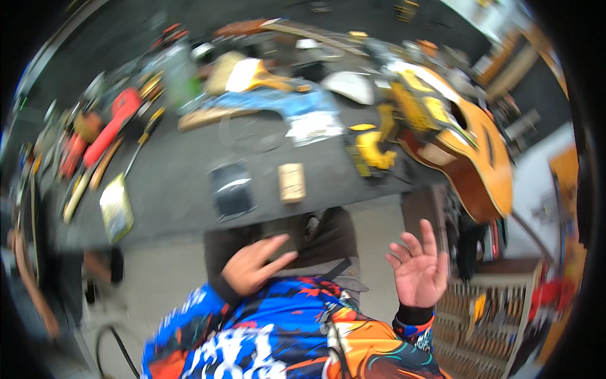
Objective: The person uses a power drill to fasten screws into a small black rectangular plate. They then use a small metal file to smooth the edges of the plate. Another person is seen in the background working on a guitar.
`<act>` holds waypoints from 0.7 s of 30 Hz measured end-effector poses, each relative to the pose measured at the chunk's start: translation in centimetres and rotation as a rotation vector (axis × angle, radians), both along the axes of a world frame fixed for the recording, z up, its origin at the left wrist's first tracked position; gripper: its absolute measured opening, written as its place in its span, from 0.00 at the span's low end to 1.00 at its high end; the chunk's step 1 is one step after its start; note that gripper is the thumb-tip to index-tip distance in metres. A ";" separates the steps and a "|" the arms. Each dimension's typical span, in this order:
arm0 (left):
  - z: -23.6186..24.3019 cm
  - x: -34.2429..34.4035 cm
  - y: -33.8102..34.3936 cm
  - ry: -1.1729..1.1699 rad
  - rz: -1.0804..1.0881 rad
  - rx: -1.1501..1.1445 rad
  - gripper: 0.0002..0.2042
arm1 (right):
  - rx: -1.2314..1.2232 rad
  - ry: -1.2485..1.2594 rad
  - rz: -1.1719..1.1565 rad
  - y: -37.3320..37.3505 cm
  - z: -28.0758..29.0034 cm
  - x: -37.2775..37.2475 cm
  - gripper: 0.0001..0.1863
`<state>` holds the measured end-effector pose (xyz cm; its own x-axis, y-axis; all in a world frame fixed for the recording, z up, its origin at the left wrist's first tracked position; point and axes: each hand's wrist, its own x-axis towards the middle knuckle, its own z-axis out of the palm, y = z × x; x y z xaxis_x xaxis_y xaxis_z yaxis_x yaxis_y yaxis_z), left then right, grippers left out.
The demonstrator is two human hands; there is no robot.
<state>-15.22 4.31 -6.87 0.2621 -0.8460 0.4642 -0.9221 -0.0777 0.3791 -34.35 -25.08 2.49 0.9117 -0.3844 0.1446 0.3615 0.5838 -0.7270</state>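
My left hand (257, 264) hovers over my lap below the bench edge, fingers stretched out and nothing in it. Off to the right, my right hand (419, 268) is raised with its palm showing and its fingers spread, also holding nothing. On the bench nearest to my hands lie a small tan block (291, 183) and, left of it, a dark flat packet (232, 191) with a shiny surface. Further right, a yellow and black tool (372, 150) rests by an acoustic guitar body (483, 164), which overhangs the bench edge. The picture is blurred by motion.
Screwdrivers and a red-handled tool (113, 126) crowd the bench's left side, near a yellow packet (116, 208). Blue cloth or plastic (278, 102) lies at the middle back. A rack of several wooden-handled pieces (483, 316) stands lower right. Another person's arm (35, 284) shows far left.
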 end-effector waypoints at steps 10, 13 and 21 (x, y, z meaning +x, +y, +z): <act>5.8 2.1 5.6 -0.306 0.643 -0.195 0.25 | -1.041 0.313 -0.532 -1.9 -1.2 7.8 0.36; 6.4 5.8 6.3 -0.374 0.841 -0.176 0.24 | -1.065 0.265 -0.670 -2.5 -0.1 12.6 0.39; 4.5 8.2 6.6 -0.366 1.053 -0.251 0.25 | -1.107 0.228 -0.749 -3.9 -0.9 20.5 0.24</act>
<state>-6.99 10.93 -2.37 0.6006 -0.1589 0.7836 -0.5025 -0.8373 0.2154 -13.85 -29.03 1.62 0.5818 -0.5761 0.5742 0.1413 -0.6236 -0.7689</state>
